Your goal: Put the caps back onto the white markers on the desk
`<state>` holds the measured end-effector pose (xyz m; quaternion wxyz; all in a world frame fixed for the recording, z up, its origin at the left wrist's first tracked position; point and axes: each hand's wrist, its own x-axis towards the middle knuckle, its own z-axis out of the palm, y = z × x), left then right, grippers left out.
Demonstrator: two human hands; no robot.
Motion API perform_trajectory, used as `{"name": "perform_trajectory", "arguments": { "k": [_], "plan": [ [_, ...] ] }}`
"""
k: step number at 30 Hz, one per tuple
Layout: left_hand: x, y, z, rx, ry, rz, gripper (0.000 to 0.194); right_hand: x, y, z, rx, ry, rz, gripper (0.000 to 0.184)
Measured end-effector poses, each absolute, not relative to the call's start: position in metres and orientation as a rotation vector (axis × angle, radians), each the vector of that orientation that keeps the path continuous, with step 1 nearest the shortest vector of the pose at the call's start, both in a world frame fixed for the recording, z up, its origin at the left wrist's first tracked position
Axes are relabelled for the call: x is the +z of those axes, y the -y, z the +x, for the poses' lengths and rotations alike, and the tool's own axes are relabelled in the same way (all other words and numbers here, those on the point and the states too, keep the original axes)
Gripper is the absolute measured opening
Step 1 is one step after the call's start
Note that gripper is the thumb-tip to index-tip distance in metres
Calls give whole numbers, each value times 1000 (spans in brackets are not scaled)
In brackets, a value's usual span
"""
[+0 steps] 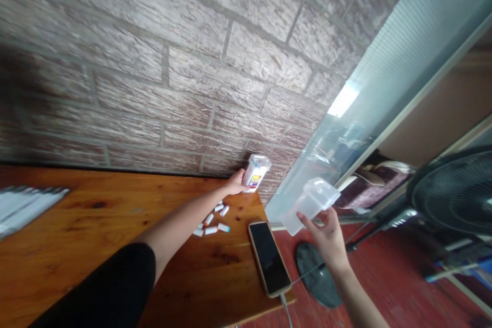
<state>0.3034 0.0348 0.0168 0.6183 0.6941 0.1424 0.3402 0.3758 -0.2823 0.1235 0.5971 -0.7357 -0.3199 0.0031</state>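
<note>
At the table's far right corner, by the wall, my left hand (234,183) grips a clear plastic jar (258,169) with a yellow, red and blue label and whitish contents. My right hand (329,238) is off the table's right side, its fingers round a translucent plastic container (305,207) that is held tilted and has a squarish wider end. Several small white cylinders (211,230), some with orange or teal ends, lie loose on the wood below my left forearm. What they are I cannot tell.
A phone (270,259) with a cable plugged in lies along the right edge of the wooden table (115,210). White pen-like sticks (31,207) lie at the far left. A brick-patterned wall (192,72) borders the back. A black fan (457,189) stands on the right.
</note>
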Motion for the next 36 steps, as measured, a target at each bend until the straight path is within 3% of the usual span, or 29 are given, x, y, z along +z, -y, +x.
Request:
{"name": "perform_trajectory", "arguments": {
  "k": [10, 14, 18, 23, 31, 36],
  "plan": [
    [28, -31, 281, 876, -495, 1658, 71, 119, 248, 343, 195, 828, -1496, 60],
    [39, -38, 205, 1030, -551, 1670, 44, 110, 182, 316, 246, 910, -1429, 61],
    [29, -37, 99, 1176, -665, 1700, 32, 89, 96, 289, 138, 912, -1542, 75],
    [3, -27, 11, 1252, -852, 1920, 20, 67, 31, 266, -37, 850, -1722, 79],
    [6, -37, 8, 1334, -929, 1865, 26, 49, 27, 262, -149, 820, -1784, 89],
    [-1, -41, 12, 1331, -918, 1863, 30, 64, 38, 271, -370, 987, -1732, 105]
  ]
}}
